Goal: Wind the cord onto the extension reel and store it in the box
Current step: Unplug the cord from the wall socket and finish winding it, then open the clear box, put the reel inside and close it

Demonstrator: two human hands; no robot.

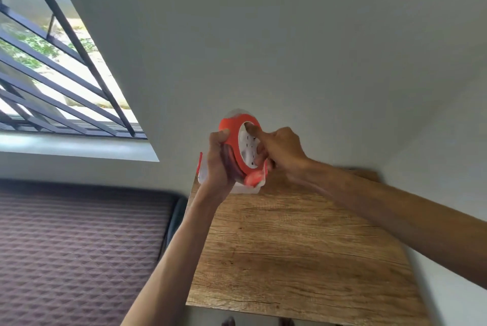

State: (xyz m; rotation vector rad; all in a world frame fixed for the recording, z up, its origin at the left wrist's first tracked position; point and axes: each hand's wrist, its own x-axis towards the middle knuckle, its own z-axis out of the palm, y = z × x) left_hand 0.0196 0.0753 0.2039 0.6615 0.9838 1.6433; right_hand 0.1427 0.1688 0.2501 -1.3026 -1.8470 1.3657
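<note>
Your left hand [218, 165] clamps the reel [241, 146] from its 9 o'clock edge; your right hand [279, 149], mostly curled, pokes a finger into its face from 3 o'clock, ready to crank.

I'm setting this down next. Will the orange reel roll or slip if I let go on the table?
Probably rolls: the reel is round, held on edge. It looks like smooth plastic, so likely slippery on the wooden table. Laid flat, it should stay.
</note>
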